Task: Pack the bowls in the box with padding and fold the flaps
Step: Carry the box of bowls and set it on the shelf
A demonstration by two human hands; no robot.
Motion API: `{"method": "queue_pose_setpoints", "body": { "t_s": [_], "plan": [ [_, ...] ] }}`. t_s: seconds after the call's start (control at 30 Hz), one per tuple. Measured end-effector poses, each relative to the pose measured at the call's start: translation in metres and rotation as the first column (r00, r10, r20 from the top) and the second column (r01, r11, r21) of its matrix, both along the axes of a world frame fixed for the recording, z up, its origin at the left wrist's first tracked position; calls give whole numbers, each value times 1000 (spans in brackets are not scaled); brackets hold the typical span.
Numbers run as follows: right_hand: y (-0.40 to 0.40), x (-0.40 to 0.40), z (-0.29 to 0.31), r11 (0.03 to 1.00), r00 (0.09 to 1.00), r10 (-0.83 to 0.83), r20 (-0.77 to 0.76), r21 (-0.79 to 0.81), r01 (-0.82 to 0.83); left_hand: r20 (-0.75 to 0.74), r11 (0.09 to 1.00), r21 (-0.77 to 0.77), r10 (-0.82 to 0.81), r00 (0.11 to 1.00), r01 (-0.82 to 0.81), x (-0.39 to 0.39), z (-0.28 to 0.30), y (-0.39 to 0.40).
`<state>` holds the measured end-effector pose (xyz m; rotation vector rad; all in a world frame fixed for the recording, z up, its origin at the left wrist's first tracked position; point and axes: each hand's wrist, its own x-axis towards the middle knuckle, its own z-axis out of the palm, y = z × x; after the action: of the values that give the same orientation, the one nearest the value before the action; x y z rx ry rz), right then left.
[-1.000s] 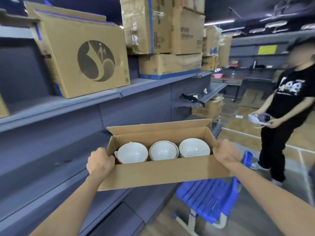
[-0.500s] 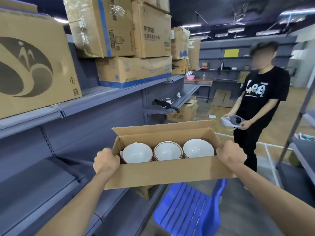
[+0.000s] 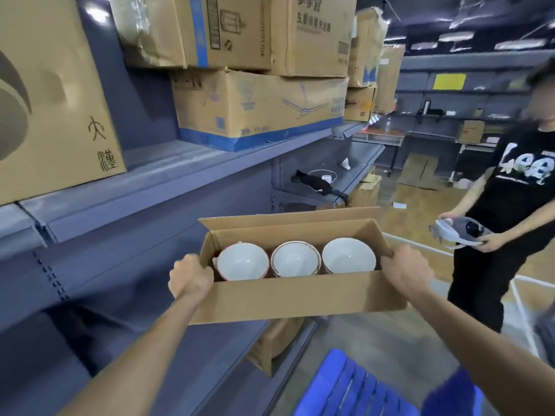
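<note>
Cardboard box point(image 3: 288, 298), mid-frame in the head view, holds three fragile bowls point(image 3: 294, 259) unpadded, so it looks heavy and rattly: left hand point(image 3: 190, 276) and right hand point(image 3: 405, 273) sensibly grip its ends.

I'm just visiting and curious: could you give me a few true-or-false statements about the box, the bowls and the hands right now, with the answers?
1. The box holds three bowls in a row. True: left bowl, middle bowl, right bowl.
2. The box's flaps are folded shut. False: the top is open and the far flap stands up.
3. The left hand and right hand each grip one end of the box. True.
4. The box rests on the blue chair. False: it is held up in the air above it.
5. Padding covers the bowls. False: their white insides show bare.
</note>
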<state>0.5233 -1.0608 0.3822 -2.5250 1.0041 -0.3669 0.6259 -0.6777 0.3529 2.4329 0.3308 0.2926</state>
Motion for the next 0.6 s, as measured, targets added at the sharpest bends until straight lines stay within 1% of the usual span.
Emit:
{"method": "queue_pose_setpoints", "body": {
  "t_s": [0.17,0.3,0.4,0.5,0.6],
  "plan": [
    [15,89,-27,992,992,122,-27,-11,-123,-57,990,-55,130,990,-133,51,-32,18],
    [26,157,-58,968,967,249,-56,-7,-249,-115,962,-70,256,960,-265,79,-65,32],
    [33,209,-84,938,934,346,-90,9,-347,-162,920,-80,369,915,-384,94,-89,39],
    [46,256,-116,933,926,359,-115,11,-360,-201,862,-75,479,854,-501,105,-113,43],
    [60,296,-150,927,918,374,-128,20,-375,-208,810,-52,564,799,-584,114,-137,47]
  ]
}}
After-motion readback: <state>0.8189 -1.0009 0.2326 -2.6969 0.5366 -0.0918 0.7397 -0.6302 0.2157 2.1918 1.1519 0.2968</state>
